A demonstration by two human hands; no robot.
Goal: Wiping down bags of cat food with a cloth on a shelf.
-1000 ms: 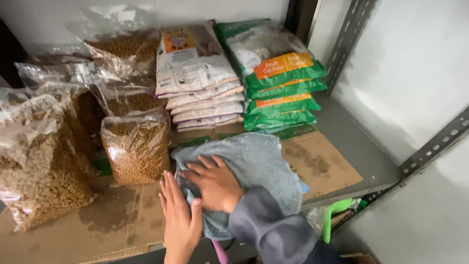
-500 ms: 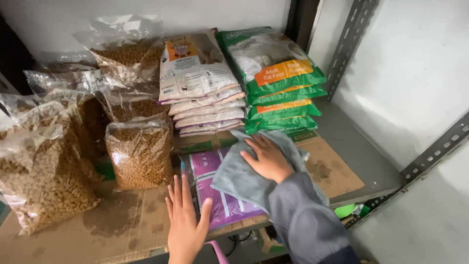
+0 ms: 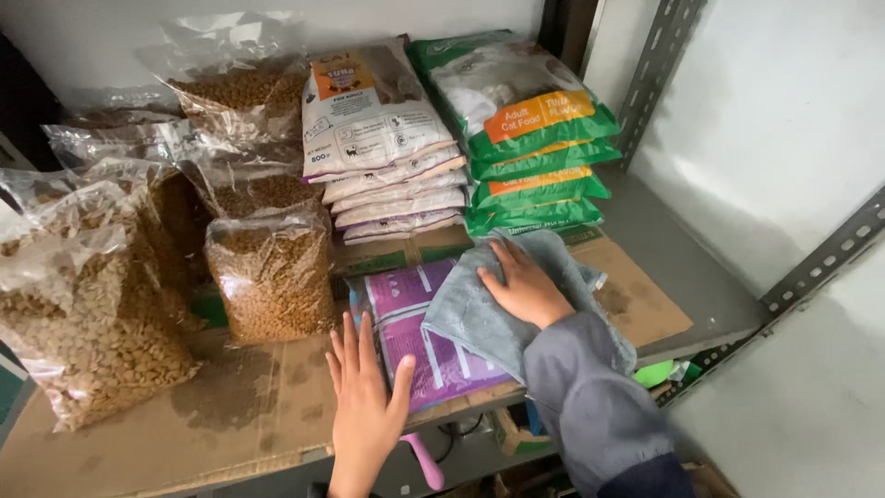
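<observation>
Head view: I see both hands down on a purple bag lying flat at the shelf's front edge, one wiping, one steadying.

My right hand [image 3: 525,288] lies flat, fingers spread, pressing a grey cloth [image 3: 489,309] onto the right part of the purple bag [image 3: 419,341]; it grips nothing, just pushes the cloth down so it rubs the surface. My left hand [image 3: 364,406] is open, palm down at the bag's left edge on the cardboard liner [image 3: 230,415], seemingly bracing the bag against sliding. The hands are apart. Behind stand clear sacks of brown kibble [image 3: 272,281], a stack of white pouches [image 3: 383,138] and green bags [image 3: 530,148], on the metal shelf [image 3: 682,277].
</observation>
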